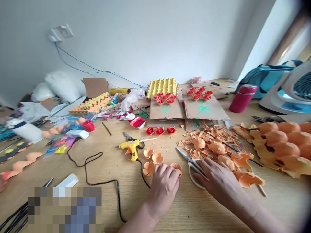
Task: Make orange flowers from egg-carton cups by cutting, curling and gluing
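My left hand [164, 183] is low over the table with its fingers curled at an orange egg-carton flower cup [177, 167], which it partly hides. Three similar petal-cut cups [157, 158] sit just beyond that hand. To the right, my right hand [216, 176] has its fingers over the handles of white-handled scissors [195, 181]. The blades lie on the table, pointing away and to the left. Orange carton scraps and uncut cups [217, 147] are heaped beside my right hand.
A yellow glue gun [132, 149] and its black cord lie left of centre, near dark-handled scissors. Red paper roses [159, 131] stand before cardboard sheets [167, 111] bearing more roses. Egg cartons [283, 142], a red flask [243, 98] and a fan [291, 87] occupy the right.
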A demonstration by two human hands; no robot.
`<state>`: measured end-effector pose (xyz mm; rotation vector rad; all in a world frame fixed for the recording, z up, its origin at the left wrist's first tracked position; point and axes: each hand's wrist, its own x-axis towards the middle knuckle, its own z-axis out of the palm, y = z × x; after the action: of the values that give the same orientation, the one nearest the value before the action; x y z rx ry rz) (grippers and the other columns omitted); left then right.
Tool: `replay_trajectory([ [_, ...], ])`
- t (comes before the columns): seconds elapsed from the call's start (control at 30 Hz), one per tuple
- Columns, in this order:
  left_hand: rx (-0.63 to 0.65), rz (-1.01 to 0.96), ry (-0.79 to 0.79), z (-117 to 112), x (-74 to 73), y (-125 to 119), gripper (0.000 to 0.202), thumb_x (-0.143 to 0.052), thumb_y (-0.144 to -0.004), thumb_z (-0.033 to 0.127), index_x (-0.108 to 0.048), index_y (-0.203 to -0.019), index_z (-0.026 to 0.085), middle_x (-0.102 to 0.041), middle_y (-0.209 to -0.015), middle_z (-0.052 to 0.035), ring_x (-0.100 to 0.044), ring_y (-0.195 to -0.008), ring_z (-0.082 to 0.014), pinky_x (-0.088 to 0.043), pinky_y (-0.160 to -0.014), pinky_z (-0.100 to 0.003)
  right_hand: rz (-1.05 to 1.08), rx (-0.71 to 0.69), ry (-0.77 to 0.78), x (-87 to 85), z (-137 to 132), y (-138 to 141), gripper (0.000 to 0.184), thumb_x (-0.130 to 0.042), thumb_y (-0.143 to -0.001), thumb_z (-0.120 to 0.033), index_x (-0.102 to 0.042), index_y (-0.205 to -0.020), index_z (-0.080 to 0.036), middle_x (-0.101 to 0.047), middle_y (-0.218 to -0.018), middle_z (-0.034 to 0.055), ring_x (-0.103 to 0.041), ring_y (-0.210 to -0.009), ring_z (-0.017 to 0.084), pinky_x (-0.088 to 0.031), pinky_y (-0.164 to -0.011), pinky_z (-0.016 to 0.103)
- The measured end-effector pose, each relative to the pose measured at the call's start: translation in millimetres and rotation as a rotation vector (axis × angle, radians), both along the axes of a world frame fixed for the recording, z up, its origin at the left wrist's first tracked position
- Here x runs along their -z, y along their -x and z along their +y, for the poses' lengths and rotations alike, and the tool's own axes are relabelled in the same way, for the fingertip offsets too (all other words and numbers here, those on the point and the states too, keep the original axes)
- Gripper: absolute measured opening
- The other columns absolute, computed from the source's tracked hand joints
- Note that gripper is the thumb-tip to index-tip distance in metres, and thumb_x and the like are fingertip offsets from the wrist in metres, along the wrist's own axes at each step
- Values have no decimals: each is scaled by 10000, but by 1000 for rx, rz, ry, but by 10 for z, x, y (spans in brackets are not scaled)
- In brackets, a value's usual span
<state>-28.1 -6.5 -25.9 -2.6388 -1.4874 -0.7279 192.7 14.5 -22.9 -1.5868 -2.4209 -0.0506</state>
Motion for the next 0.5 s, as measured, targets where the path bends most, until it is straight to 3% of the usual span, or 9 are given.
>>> replay_trajectory([
  [0.17, 13, -34, -8, 20, 5, 29, 157, -598, -914, 74, -615, -929, 229, -693, -878, -16, -605, -837, -239, -445, -775, -400, 57, -18, -65, -81, -35, 13, 171, -546, -991, -315, -621, -876, -214, -679, -870, 65, -667, -791, 234, -485, -711, 337],
  [0.27, 4, -51, -1, 18, -9, 36, 135, -618, -909, 97, -618, -925, 231, -698, -889, -25, -610, -849, -251, -449, -785, -402, 165, -5, -143, -180, 32, -164, 244, -473, -1024, -305, -636, -868, -212, -676, -832, 57, -652, -765, 213, -472, -689, 313],
  [0.37, 2, -89, -21, 10, -21, 53, 140, -630, -888, 98, -615, -941, 227, -701, -891, -30, -610, -852, -257, -454, -787, -403, 239, 242, -219, -314, 175, -567, 214, -500, -999, -345, -651, -913, -221, -713, -897, 64, -661, -766, 211, -458, -647, 309],
  [0.43, 12, -123, -46, 8, -26, 68, 142, -610, -894, 96, -609, -949, 226, -699, -884, -32, -607, -846, -254, -452, -785, -399, 259, 387, -179, -387, 249, -905, 163, -525, -975, -319, -656, -957, -223, -734, -950, 70, -670, -754, 210, -463, -641, 313],
  [0.5, 23, -151, -63, 11, -29, 84, 134, -581, -915, 101, -603, -950, 228, -696, -878, -32, -604, -839, -249, -451, -786, -395, 254, 487, -167, -421, 263, -1215, 151, -535, -956, -312, -654, -958, -218, -731, -842, 80, -656, -685, 232, -448, -602, 335],
])
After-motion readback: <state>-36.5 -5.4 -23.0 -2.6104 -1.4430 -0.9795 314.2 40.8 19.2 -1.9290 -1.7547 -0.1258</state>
